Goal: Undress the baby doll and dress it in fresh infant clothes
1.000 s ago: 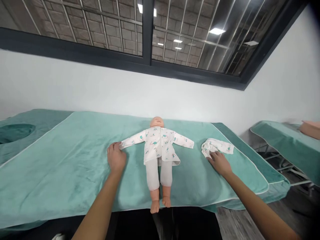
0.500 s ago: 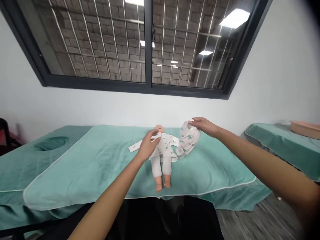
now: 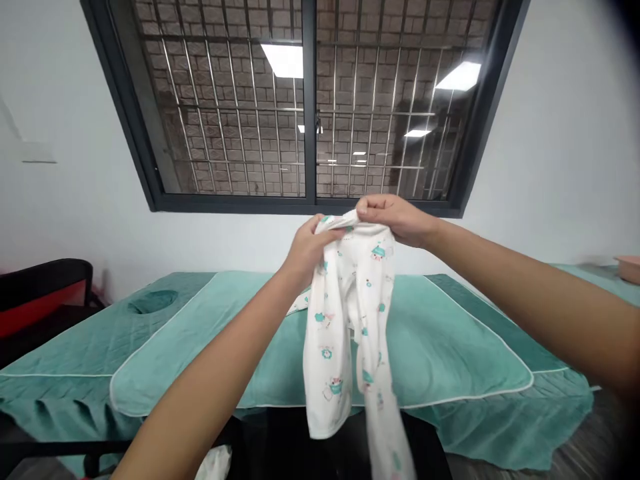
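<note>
A pair of small white baby pants (image 3: 327, 333) with a teal and pink print hangs from both my hands, its two legs dangling. My left hand (image 3: 313, 247) grips the waistband at the left, thumb across the front. At the right of the waistband, my right hand (image 3: 387, 215) pinches the cloth. Behind the pants the doll is almost wholly hidden; one printed sleeve (image 3: 299, 303) of its top shows beside my left wrist.
A teal blanket with white piping (image 3: 450, 347) covers the bed (image 3: 545, 400). The bed has a round hole (image 3: 153, 301) at its left. A black and red chair (image 3: 45, 300) stands at the left, a pink basin (image 3: 629, 268) at the far right. A barred window (image 3: 310, 100) is ahead.
My left hand has left the doll and taken hold of the pants' waistband. The bunched pants now hang unfolded in front of me, hiding the doll. The view has tilted up.
</note>
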Tool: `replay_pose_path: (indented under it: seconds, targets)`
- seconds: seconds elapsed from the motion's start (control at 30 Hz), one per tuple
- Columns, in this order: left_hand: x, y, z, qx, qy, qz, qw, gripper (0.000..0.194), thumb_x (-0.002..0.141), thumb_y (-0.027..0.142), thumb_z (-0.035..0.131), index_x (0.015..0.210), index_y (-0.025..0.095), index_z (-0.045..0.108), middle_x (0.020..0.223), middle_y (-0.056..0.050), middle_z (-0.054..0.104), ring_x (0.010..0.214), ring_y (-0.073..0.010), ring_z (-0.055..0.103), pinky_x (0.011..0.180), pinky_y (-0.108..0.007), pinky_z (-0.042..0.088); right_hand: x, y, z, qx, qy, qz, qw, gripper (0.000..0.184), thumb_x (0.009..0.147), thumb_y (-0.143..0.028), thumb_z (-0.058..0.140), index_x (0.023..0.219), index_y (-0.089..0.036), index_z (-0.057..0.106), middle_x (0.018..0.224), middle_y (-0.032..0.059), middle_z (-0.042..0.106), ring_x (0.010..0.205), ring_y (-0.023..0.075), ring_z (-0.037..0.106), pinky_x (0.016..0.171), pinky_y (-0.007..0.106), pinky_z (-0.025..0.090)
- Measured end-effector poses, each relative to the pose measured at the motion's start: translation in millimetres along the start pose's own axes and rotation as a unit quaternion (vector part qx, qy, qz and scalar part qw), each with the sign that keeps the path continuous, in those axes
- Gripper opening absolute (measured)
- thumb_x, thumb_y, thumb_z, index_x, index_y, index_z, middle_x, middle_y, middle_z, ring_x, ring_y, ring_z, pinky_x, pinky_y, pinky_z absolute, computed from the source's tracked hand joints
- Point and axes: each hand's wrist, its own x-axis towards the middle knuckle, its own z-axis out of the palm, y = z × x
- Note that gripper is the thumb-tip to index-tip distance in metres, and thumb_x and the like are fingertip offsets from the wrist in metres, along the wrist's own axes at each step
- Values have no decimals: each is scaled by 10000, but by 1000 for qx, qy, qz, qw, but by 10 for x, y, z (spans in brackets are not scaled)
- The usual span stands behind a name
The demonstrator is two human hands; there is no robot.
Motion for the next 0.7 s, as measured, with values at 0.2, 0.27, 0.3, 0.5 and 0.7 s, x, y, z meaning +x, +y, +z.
replay_pose_path:
  seconds: [0.2, 0.27, 0.3, 0.5, 0.7]
  targets:
    - [-81, 250, -160, -50, 19, 11, 998, 220, 705, 243, 730, 877, 171, 613, 731, 26, 614, 612, -121, 589, 585, -219, 455, -279, -159, -135, -84, -135, 101, 982, 343, 757, -456, 788, 816, -148, 651, 676, -25, 596, 552, 71, 508, 496, 190, 383]
    - [-113, 278, -190, 7, -34, -18, 999, 251, 721, 283, 749, 918, 168, 643, 771, 6, 651, 639, -136, 611, 581, -224, 463, -305, -119, -135, -105, -168, 126, 972, 311, 766, -416, 788, 863, -144, 674, 750, 1, 642, 634, 100, 572, 562, 210, 438]
    - [-135, 273, -190, 48, -77, -43, 995, 295, 711, 294, 771, 953, 168, 660, 814, -12, 677, 671, -152, 629, 589, -231, 473, -293, -86, -127, -97, -155, 109, 977, 302, 780, -410, 778, 870, -143, 671, 763, 4, 647, 654, 106, 583, 579, 215, 449]
    - [-214, 73, -61, 110, -122, -108, 980, 315, 705, 315, 785, 954, 140, 703, 853, -63, 720, 746, -219, 671, 634, -282, 516, -144, 104, -6, 1, -42, -11, 999, 369, 833, -495, 711, 877, -135, 639, 732, -7, 636, 589, 76, 553, 531, 189, 431]
    - [-122, -102, -43, -27, 7, -63, 998, 248, 709, 315, 747, 873, 150, 663, 760, -31, 681, 701, -203, 668, 685, -319, 546, -207, 273, -26, -104, -218, 173, 955, 375, 717, -465, 810, 839, -118, 736, 747, 43, 709, 602, 129, 619, 545, 231, 492]
